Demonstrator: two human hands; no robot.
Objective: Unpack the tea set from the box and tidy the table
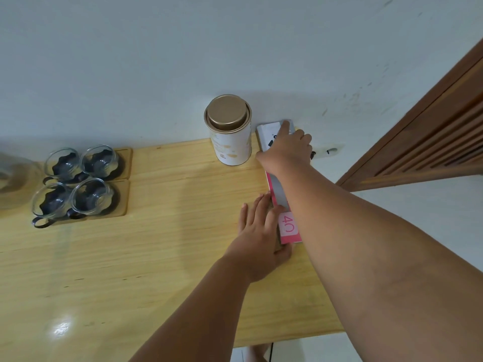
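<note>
**Head view: two hands on a flat box at the table's right edge**

Head camera shows a long, flat pink-and-white cardboard box (278,190) lying along the right edge of a pale wooden table (146,244), its far end against the light blue-grey wall (183,48). The right hand (286,148) lies on the far end with fingers together and stretched forward. The left hand (261,231) is flat, fingers close together, pressing the near end at its left side. A pink label on the near end reads "40".

Just left of the box stands a white cylindrical tin with a gold lid (230,129); its small print is not readable. Well apart at the left, four clear glass cups with dark inserts (75,181) sit on square wooden coasters (122,194). A brown slatted wooden door (428,131) stands at right.
</note>
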